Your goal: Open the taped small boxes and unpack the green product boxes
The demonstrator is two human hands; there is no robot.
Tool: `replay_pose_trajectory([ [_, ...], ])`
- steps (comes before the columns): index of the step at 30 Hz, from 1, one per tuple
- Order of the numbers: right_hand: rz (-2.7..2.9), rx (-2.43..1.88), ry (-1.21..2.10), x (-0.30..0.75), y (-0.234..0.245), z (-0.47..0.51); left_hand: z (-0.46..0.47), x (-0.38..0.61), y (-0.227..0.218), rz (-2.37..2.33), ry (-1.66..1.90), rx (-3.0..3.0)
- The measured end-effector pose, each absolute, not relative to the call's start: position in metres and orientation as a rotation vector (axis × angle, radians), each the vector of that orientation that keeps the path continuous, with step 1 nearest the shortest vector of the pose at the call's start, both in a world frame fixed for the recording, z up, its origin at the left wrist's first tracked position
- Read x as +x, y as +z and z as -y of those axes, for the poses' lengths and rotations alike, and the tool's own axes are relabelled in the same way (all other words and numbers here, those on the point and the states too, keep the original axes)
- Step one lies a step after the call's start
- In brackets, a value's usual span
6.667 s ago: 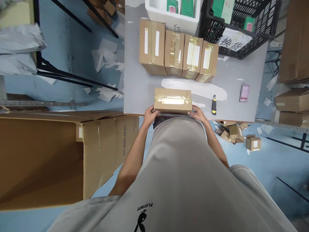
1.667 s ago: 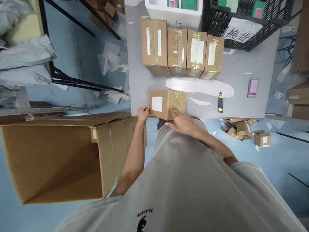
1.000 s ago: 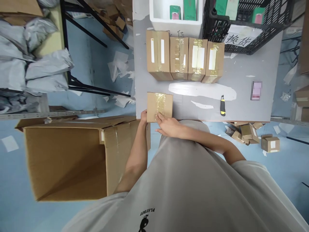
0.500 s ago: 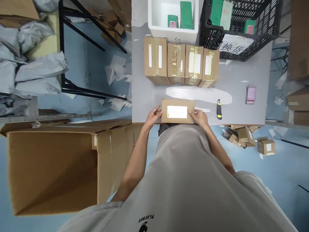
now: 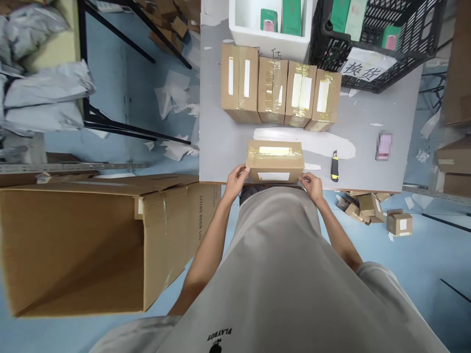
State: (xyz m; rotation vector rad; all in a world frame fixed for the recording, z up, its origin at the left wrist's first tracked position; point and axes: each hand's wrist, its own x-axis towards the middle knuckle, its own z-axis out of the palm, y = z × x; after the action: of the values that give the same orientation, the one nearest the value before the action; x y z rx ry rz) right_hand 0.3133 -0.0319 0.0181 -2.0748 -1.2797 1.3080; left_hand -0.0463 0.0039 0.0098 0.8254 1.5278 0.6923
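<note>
A small taped cardboard box (image 5: 274, 162) is at the near edge of the table, its taped top and the white label on its near side both in view. My left hand (image 5: 236, 182) grips the box's left end with thumb and fingers. At the opposite end, my right hand (image 5: 311, 186) pinches the lower right corner. To the right of the box lies a yellow and black utility knife (image 5: 334, 167), touched by neither hand.
Several taped cartons (image 5: 239, 81) stand in a row behind the box. Beyond them are a white bin (image 5: 270, 45) and a black crate (image 5: 382, 81) with green boxes. A pink item (image 5: 384, 146) lies at right. One large open carton (image 5: 172, 235) stands left of the table.
The box has turned between my hands: its labelled face, earlier uppermost, now faces me, and a taped face is on top. My view has shifted slightly.
</note>
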Motion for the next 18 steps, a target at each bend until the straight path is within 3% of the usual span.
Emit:
replay_pose_trajectory([
  [6,1.547,-2.225,1.406,0.314,0.018,0.040,0.001,-0.058,0.013,-1.486,0.562,0.837],
  [11,1.671,-2.115,1.546,0.337,0.018,0.015,-0.019,-0.086,0.016,-1.361,0.211,0.886],
  [13,1.547,-2.100,1.450,0.359,0.016,-0.013,-0.044,-0.101,0.017,-1.375,0.197,0.950],
  [18,1.064,-2.070,0.953,0.408,0.005,-0.112,-0.150,-0.123,0.019,-1.637,0.554,1.017],
])
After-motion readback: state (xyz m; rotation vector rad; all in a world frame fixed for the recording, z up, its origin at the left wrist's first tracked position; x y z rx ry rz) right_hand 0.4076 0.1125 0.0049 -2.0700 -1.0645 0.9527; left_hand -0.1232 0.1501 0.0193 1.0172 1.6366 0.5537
